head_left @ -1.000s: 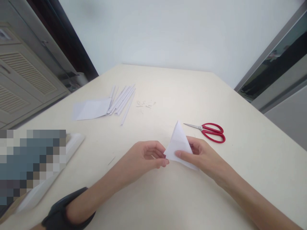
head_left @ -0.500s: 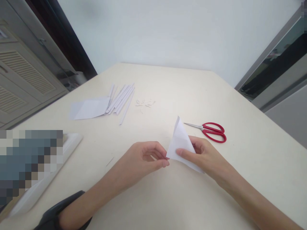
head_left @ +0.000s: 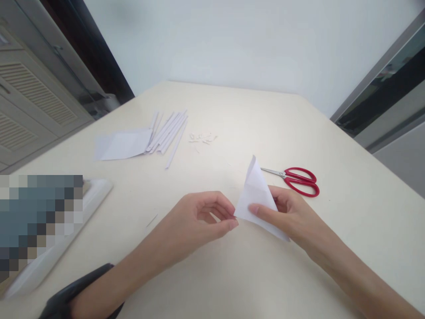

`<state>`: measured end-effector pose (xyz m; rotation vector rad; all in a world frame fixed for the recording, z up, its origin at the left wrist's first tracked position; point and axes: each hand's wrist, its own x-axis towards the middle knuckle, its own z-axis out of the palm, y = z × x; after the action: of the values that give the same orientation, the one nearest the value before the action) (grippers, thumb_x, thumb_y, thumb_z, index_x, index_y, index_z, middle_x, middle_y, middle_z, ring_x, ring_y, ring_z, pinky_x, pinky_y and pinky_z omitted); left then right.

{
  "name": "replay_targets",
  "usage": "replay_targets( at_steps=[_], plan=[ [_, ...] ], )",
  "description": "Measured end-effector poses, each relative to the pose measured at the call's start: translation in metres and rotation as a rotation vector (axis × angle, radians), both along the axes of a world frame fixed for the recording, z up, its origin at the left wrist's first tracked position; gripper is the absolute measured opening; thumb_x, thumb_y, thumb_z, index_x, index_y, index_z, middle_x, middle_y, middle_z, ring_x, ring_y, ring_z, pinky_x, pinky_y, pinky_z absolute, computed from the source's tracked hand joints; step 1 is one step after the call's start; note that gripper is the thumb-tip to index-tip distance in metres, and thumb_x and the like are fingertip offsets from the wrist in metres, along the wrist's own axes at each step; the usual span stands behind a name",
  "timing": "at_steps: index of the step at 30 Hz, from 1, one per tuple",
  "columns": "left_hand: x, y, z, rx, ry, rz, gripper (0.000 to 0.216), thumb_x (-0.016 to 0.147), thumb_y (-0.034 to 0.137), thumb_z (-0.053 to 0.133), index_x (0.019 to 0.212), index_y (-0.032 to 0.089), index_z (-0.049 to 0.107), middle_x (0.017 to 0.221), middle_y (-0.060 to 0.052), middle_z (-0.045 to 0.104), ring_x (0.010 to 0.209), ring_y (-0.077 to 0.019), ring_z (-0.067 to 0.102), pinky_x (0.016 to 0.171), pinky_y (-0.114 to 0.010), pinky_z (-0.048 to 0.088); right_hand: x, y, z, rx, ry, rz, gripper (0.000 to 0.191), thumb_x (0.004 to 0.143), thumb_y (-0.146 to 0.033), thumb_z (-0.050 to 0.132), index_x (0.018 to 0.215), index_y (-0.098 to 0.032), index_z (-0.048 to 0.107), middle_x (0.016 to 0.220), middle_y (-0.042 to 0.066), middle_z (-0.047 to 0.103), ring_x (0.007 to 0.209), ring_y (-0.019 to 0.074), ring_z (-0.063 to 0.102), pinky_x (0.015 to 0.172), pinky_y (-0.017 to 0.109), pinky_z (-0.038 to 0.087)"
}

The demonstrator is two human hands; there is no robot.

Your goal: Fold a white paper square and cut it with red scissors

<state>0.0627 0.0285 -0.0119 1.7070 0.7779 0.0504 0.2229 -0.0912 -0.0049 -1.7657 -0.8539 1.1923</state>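
Note:
A folded white sheet of paper [head_left: 255,192], roughly triangular with its point upward, is held above the table in front of me. My right hand [head_left: 282,210] grips its right side, the thumb lying on the near face and the other fingers behind. At the lower left corner of the paper, my left hand [head_left: 212,217] has its fingers curled and pinches that corner between thumb and fingertips. Just beyond the right hand lie scissors [head_left: 292,177] with red handles, blades pointing left; their tips lie close to the paper's edge.
Several thin white paper strips or tubes [head_left: 168,133] lie at the back left, beside flat white paper [head_left: 122,144]. Small white scraps [head_left: 202,138] are scattered nearby. A thin needle-like piece [head_left: 152,220] lies left of my left hand. A white-edged object [head_left: 96,195], partly blurred out, stands at left.
Both hands and the folded paper have shifted slightly right in view, along with the scissors, as the camera moved a little. The grip looks the same.

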Motion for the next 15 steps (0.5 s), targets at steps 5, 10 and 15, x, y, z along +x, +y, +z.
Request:
replay_targets(
  at_steps=[5,10,15],
  plan=[
    [0.0009,0.0008,-0.001,0.004,-0.003,-0.01,0.01,0.074,0.032,0.069,0.074,0.024,0.065,0.075,0.003,0.069,0.073,-0.0189,0.066,0.066,-0.028,0.047,0.0004,-0.0007,-0.0034,-0.002,-0.015,-0.028,0.011,0.078,-0.03,0.065,0.08,-0.019,0.063,0.073,0.001,0.067,0.062,0.0165,0.058,0.05,0.024,0.038],
    [0.0003,0.0004,-0.001,-0.035,-0.049,-0.024,0.013,0.078,0.034,0.068,0.071,0.023,0.065,0.073,0.002,0.072,0.077,-0.0202,0.067,0.074,-0.031,0.049,-0.0006,-0.0006,-0.0048,0.01,0.005,-0.004,0.011,0.082,-0.031,0.063,0.08,-0.02,0.062,0.076,0.001,0.067,0.064,0.0162,0.058,0.051,0.023,0.037],
    [-0.0001,-0.0004,-0.0013,-0.038,-0.042,0.017,0.016,0.079,0.029,0.066,0.065,0.022,0.063,0.068,0.003,0.072,0.073,-0.0186,0.066,0.074,-0.031,0.047,-0.0005,-0.001,-0.0024,0.029,-0.013,0.049,0.009,0.085,-0.028,0.061,0.083,-0.019,0.062,0.076,0.0,0.064,0.063,0.0122,0.051,0.052,0.022,0.033]
  ],
)
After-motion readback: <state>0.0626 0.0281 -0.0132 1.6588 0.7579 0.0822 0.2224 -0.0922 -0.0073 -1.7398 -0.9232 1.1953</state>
